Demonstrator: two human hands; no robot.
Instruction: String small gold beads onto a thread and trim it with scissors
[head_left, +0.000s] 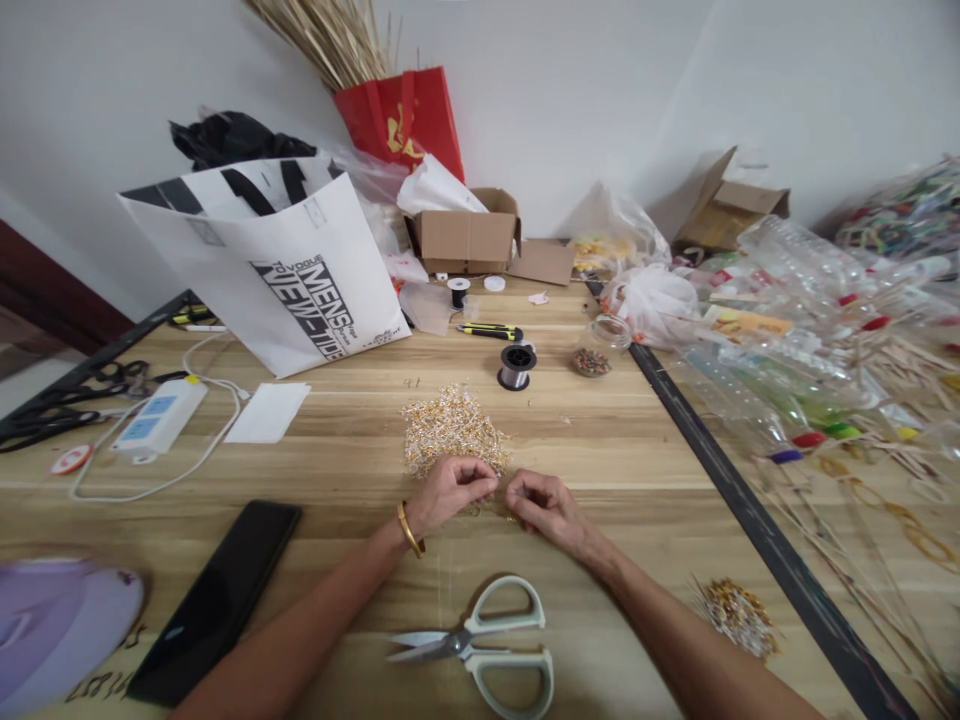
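Beneath both hands [456, 490] [551, 510], a wood-grain table [619, 430] before a pale wall [570, 90].

Soft, even light — colours muted, shadows faint
The desk [600, 430] looks sharpest mid-frame; towards the edges wide-angle stretch and softness set in — the purple object [75, 625] at lower left blurs, pale glints mark the clear bottles [799, 265].

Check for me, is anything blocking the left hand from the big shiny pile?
Nothing visible blocks it. The left hand is right at the near edge of the big shiny pile. The right hand is off to the side, and the scissors lie nearer the person, so neither is between them.
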